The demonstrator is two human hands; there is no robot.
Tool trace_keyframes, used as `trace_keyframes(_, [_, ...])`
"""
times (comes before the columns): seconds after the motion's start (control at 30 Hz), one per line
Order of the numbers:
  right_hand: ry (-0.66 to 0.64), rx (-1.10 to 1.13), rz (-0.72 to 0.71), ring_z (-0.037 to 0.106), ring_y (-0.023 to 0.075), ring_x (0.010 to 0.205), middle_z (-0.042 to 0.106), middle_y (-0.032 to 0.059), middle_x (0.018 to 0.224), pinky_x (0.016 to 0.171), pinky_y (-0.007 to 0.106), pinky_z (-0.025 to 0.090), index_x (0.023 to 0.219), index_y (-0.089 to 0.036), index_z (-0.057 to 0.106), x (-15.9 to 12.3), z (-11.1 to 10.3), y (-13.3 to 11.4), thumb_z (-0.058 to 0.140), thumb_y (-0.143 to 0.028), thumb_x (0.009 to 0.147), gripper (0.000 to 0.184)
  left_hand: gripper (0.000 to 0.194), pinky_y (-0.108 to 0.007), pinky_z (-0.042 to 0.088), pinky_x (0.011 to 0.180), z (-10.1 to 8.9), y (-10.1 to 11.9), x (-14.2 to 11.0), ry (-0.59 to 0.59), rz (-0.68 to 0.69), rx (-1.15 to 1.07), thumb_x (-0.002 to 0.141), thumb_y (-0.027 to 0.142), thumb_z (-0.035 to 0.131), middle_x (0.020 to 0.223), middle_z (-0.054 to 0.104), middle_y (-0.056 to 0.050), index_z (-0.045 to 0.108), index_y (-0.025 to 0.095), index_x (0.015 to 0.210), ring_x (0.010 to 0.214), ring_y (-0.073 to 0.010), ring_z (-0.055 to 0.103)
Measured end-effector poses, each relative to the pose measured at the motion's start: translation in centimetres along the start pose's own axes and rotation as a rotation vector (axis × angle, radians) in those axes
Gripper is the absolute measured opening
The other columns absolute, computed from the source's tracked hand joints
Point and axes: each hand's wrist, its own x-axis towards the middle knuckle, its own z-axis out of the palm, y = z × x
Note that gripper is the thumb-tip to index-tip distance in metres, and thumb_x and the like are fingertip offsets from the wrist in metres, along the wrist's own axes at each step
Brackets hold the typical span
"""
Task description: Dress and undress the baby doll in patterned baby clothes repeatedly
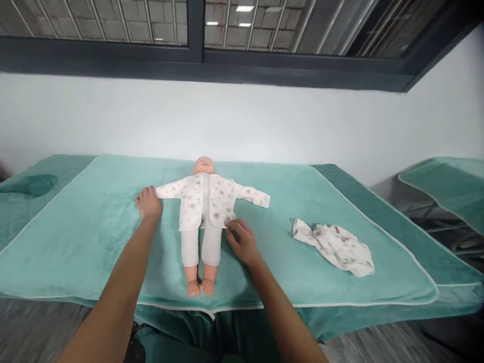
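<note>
A baby doll (202, 222) lies on its back on a teal towel (94, 237), head toward the wall. It wears an open white patterned jacket (189, 201) over a grey body and legs. My left hand (148, 202) rests closed at the cuff of the doll's outstretched sleeve and seems to grip it. My right hand (242, 241) pinches the jacket's lower hem beside the doll's hip. A crumpled white patterned garment (336, 246) lies on the towel to the right, apart from both hands.
The towel covers a padded bed (378, 201) against a white wall under a dark-framed window. A second teal-covered bed (449, 186) stands at the right. A face hole (36, 184) dips in the bed's left end.
</note>
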Motion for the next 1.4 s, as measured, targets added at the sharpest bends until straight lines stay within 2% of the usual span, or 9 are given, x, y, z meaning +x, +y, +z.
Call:
trace_keyframes(0.17, [0.204,0.100,0.124,0.059,0.0229,0.092,0.064,0.0060,0.095,0.087,0.040,0.048,0.093,-0.024,0.061,-0.3,-0.4,0.1,0.053,-0.033,0.096,0.013,0.039,-0.046,0.037,0.094,0.3,-0.2,0.1,0.009,0.018,0.000,0.095,0.012,0.030,0.124,0.060,-0.017,0.057,0.018,0.123,0.118,-0.0345,0.052])
trace_keyframes(0.4, [0.302,0.269,0.360,0.058,0.0228,0.095,0.063,0.0049,0.095,0.091,0.039,0.047,0.089,-0.024,0.059,-0.2,-0.9,0.5,0.048,-0.049,0.097,0.028,0.038,-0.046,0.036,0.098,0.1,-0.2,-0.1,0.009,0.016,-0.063,0.095,0.012,0.033,0.125,0.060,-0.018,0.057,0.018,0.123,0.120,-0.0346,0.052])
trace_keyframes(0.6, [0.418,0.274,0.480,0.060,0.0230,0.094,0.066,0.0083,0.108,0.083,0.038,0.049,0.106,-0.020,0.062,1.4,-0.3,2.7,0.060,-0.049,0.089,0.033,0.044,-0.048,0.031,0.109,-0.4,-0.5,-1.8,0.181,0.093,-0.254,0.086,0.005,0.042,0.140,0.056,-0.017,0.060,0.017,0.124,0.132,-0.0334,0.045])
trace_keyframes(0.7, [0.403,0.156,0.366,0.059,0.0234,0.100,0.063,0.0076,0.112,0.086,0.039,0.049,0.109,-0.022,0.062,4.0,0.5,4.3,0.063,-0.045,0.087,0.032,0.038,-0.047,0.036,0.105,-0.6,-0.1,-3.2,0.189,0.159,-0.331,0.091,0.011,0.041,0.133,0.060,-0.017,0.062,0.015,0.122,0.127,-0.0334,0.050])
trace_keyframes(0.77, [0.374,0.064,0.245,0.058,0.0231,0.101,0.061,0.0070,0.108,0.089,0.040,0.049,0.105,-0.022,0.063,5.9,1.1,4.9,0.062,-0.041,0.088,0.025,0.034,-0.044,0.041,0.099,-0.8,0.5,-4.2,0.084,0.199,-0.403,0.098,0.023,0.038,0.123,0.066,-0.016,0.063,0.016,0.120,0.116,-0.0320,0.057])
trace_keyframes(0.87, [0.340,-0.020,0.099,0.057,0.0235,0.102,0.059,0.0082,0.107,0.095,0.043,0.048,0.102,-0.022,0.066,7.9,2.2,4.9,0.059,-0.040,0.092,0.022,0.042,-0.039,0.046,0.085,-1.1,1.6,-5.3,-0.117,0.189,-0.550,0.103,0.045,0.034,0.104,0.072,-0.012,0.065,0.019,0.116,0.097,-0.0289,0.065])
trace_keyframes(1.03, [0.271,-0.022,-0.033,0.056,0.0245,0.112,0.063,0.0086,0.113,0.103,0.045,0.043,0.110,-0.023,0.067,8.9,3.1,4.4,0.053,-0.039,0.099,0.024,0.046,-0.036,0.046,0.085,-1.1,4.0,-6.2,-0.240,0.104,-0.746,0.101,0.054,0.037,0.104,0.076,-0.006,0.069,0.024,0.113,0.095,-0.0263,0.068])
trace_keyframes(1.23, [0.164,0.019,-0.094,0.053,0.0246,0.125,0.062,0.0085,0.128,0.111,0.047,0.038,0.126,-0.027,0.068,9.8,3.2,4.8,0.045,-0.039,0.104,0.033,0.042,-0.036,0.045,0.084,-0.3,7.1,-6.7,-0.211,-0.010,-0.816,0.102,0.051,0.037,0.109,0.074,-0.007,0.065,0.024,0.117,0.096,-0.0258,0.065])
trace_keyframes(1.4, [0.120,0.101,-0.072,0.051,0.0243,0.132,0.062,0.0072,0.135,0.116,0.048,0.034,0.128,-0.029,0.069,11.4,3.5,5.2,0.043,-0.039,0.105,0.037,0.041,-0.035,0.042,0.080,0.0,8.0,-6.5,-0.184,-0.047,-0.756,0.102,0.050,0.035,0.102,0.073,-0.009,0.064,0.024,0.114,0.092,-0.0272,0.064])
